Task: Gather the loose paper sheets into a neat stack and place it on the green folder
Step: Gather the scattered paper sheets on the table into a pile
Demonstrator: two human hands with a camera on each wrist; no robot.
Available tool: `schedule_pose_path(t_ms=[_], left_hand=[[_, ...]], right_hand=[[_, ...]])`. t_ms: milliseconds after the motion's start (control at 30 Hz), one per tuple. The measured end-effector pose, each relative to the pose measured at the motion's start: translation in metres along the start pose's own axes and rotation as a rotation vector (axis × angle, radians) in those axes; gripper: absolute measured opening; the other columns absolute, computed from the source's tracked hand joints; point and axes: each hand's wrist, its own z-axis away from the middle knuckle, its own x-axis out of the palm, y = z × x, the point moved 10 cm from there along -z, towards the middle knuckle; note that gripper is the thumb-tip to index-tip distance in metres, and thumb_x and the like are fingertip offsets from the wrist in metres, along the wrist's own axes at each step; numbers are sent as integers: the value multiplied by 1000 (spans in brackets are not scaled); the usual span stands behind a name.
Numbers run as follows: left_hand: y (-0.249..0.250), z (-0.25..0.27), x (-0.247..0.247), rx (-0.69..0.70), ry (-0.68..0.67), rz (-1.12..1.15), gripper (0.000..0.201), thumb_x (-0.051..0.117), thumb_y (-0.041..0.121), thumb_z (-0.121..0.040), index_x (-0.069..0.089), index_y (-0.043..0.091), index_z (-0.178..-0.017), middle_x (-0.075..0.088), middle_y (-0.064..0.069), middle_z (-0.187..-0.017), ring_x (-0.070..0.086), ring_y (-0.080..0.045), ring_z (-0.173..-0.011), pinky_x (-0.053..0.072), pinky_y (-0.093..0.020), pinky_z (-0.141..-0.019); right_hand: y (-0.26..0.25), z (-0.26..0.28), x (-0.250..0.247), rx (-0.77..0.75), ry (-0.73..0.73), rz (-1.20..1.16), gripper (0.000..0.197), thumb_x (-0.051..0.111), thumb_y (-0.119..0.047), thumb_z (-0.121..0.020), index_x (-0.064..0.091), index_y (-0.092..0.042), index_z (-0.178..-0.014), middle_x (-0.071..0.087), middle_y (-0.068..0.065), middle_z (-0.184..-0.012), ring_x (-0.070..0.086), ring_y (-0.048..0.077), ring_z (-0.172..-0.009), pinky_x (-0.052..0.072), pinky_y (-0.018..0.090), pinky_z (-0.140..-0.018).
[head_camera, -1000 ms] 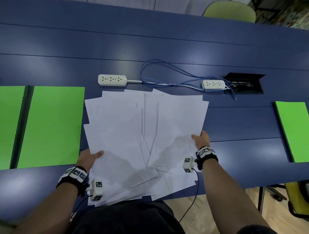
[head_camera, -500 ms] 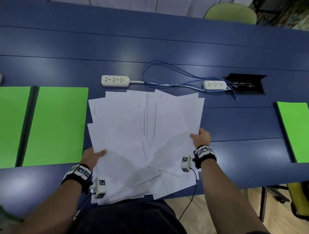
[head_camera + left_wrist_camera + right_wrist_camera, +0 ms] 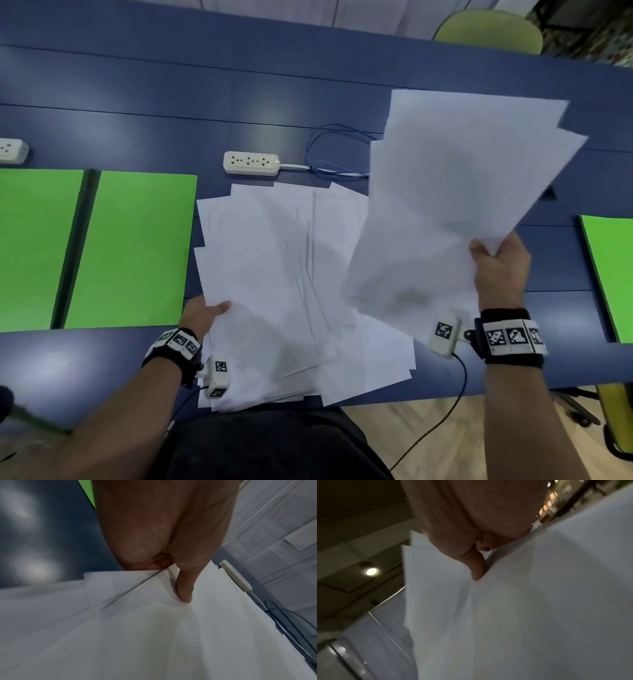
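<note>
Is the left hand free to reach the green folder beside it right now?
Probably yes for distance, no for freedom: the green folder lies bare just beside the left hand, but that hand grips the fanned sheets on the table and must release or carry them.

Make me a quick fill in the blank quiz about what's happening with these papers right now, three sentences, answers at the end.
1. The right hand holds a bundle of sheets lifted ____ the table.
2. The left hand grips the sheets lying beside the ____ folder.
3. The power strip is colored ____.

Answers: above; green; white
</note>
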Motion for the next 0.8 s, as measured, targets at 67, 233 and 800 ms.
schedule_pose_path(t_ms=[67, 233, 800], left_hand=[[0, 1, 0, -11, 2, 26, 38, 75, 13, -89, 66, -5, -122, 69, -22, -122, 66, -37, -109, 48, -39, -92], [-13, -3, -9, -160, 97, 145, 87, 43, 79, -88, 66, 3, -123, 67, -17, -120, 63, -34, -114, 46, -42, -103], [-53, -37, -14, -139, 50, -74, 97, 92, 63, -47, 67, 2, -118, 74, -14, -112, 69, -36, -101, 55, -54, -94]], right_hand=[[6, 20, 47, 26, -141, -64, 32, 65, 8, -86, 63, 4, -118, 70, 16, -108, 66, 2, -79, 56, 24, -77], [57, 109, 203, 145, -571, 2, 65, 61, -18, -74, 55, -2, -137, 60, 16, -137, 58, 30, -125, 43, 45, -111], [133, 104, 216, 462, -242, 441, 50, 68, -24, -90, 46, -18, -134, 40, 8, -138, 48, 31, -124, 46, 49, -96]])
